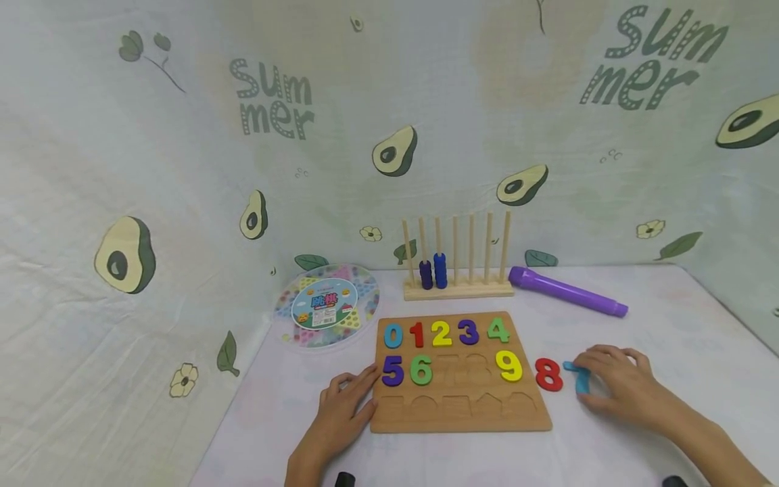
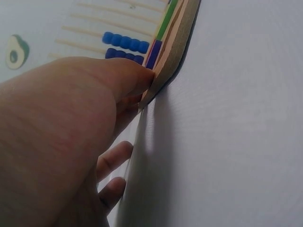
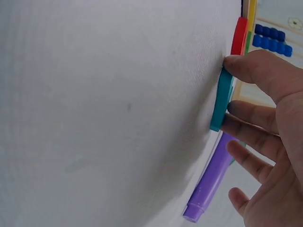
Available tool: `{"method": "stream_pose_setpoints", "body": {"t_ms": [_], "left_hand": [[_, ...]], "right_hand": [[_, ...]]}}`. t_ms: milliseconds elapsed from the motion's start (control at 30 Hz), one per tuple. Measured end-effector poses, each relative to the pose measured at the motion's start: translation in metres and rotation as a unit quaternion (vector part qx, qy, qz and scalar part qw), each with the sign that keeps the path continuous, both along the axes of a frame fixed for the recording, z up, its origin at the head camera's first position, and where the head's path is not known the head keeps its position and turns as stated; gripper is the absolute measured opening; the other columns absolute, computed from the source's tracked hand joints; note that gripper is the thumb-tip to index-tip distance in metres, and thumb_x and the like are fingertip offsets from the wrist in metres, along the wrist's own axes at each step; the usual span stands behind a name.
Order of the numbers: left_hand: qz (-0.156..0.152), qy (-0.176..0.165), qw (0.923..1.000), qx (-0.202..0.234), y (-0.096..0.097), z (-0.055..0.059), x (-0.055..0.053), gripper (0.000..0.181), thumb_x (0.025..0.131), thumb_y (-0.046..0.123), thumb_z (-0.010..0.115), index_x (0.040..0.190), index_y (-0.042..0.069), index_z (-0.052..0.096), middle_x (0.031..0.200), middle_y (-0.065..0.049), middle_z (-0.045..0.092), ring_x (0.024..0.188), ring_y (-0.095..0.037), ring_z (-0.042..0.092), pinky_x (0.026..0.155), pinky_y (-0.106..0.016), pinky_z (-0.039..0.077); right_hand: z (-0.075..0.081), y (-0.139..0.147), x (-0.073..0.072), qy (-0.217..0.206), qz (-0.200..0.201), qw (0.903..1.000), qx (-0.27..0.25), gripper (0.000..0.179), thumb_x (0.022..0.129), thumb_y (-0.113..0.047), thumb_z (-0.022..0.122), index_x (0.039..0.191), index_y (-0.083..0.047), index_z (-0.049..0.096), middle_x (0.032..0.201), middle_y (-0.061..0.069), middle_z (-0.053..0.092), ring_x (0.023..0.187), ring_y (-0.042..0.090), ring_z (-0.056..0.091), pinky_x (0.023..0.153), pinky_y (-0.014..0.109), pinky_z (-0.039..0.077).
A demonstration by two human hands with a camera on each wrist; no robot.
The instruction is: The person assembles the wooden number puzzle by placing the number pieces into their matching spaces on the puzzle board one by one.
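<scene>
My right hand (image 1: 627, 385) pinches a blue number 7 (image 1: 582, 382) between thumb and fingers, low over the white tabletop; the right wrist view shows the 7 (image 3: 221, 99) edge-on. Just left of it lies a red number 8 (image 1: 549, 375). Against the left edge of a wooden number board (image 1: 462, 421) rests my left hand (image 1: 343, 414), its thumb and fingertips touching the side. In the board sit colourful numbers 0 to 6 and a yellow 9 (image 1: 508, 366). Two recesses between 6 and 9 are bare, and so are those in the bottom row.
Behind the board stands a wooden peg rack (image 1: 459, 292) with dark blue beads on two pegs. A purple stick-like tube (image 1: 566, 292) lies at the back right. A round clear-edged game box (image 1: 325, 304) is at the back left. Printed cloth (image 1: 456, 101) hangs behind.
</scene>
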State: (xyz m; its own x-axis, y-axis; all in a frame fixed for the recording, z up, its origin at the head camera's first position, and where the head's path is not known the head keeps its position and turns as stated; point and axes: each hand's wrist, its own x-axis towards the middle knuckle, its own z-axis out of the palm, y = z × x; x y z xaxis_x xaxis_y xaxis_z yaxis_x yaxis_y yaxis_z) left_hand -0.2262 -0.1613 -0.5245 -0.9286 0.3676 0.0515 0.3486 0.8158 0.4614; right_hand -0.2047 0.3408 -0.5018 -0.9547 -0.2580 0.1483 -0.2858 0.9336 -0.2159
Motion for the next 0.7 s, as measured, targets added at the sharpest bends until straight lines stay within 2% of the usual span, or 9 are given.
{"method": "stream_pose_setpoints", "body": {"t_ms": [300, 533, 700], "left_hand": [[-0.005, 0.012, 0.9999, 0.001, -0.001, -0.001, 0.000, 0.052, 0.102, 0.034, 0.056, 0.152, 0.027, 0.045, 0.156, 0.010, 0.040, 0.128, -0.024, 0.037, 0.095, -0.055, 0.030], [0.000, 0.007, 1.0000, 0.002, -0.001, 0.002, 0.001, 0.052, 0.102, 0.033, 0.056, 0.152, 0.026, 0.045, 0.157, 0.009, 0.040, 0.128, -0.026, 0.037, 0.096, -0.055, 0.029], [-0.004, 0.011, 0.9999, 0.006, -0.001, -0.001, 0.001, 0.052, 0.102, 0.034, 0.056, 0.152, 0.027, 0.045, 0.157, 0.010, 0.040, 0.128, -0.026, 0.037, 0.095, -0.055, 0.030]], "right_hand": [[0.003, 0.002, -0.002, 0.023, 0.013, 0.9997, -0.002, 0.052, 0.071, -0.037, 0.088, 0.111, -0.008, 0.072, 0.117, 0.016, 0.067, 0.117, 0.042, 0.047, 0.093, 0.070, 0.021], [0.016, -0.008, -0.003, 0.029, 0.021, 0.9993, -0.003, 0.053, 0.071, -0.037, 0.089, 0.113, -0.009, 0.072, 0.117, 0.014, 0.067, 0.118, 0.042, 0.046, 0.093, 0.071, 0.021], [0.023, -0.016, -0.003, 0.025, 0.025, 0.9994, -0.004, 0.054, 0.070, -0.036, 0.090, 0.113, -0.009, 0.072, 0.119, 0.015, 0.066, 0.118, 0.042, 0.046, 0.093, 0.071, 0.021]]}}
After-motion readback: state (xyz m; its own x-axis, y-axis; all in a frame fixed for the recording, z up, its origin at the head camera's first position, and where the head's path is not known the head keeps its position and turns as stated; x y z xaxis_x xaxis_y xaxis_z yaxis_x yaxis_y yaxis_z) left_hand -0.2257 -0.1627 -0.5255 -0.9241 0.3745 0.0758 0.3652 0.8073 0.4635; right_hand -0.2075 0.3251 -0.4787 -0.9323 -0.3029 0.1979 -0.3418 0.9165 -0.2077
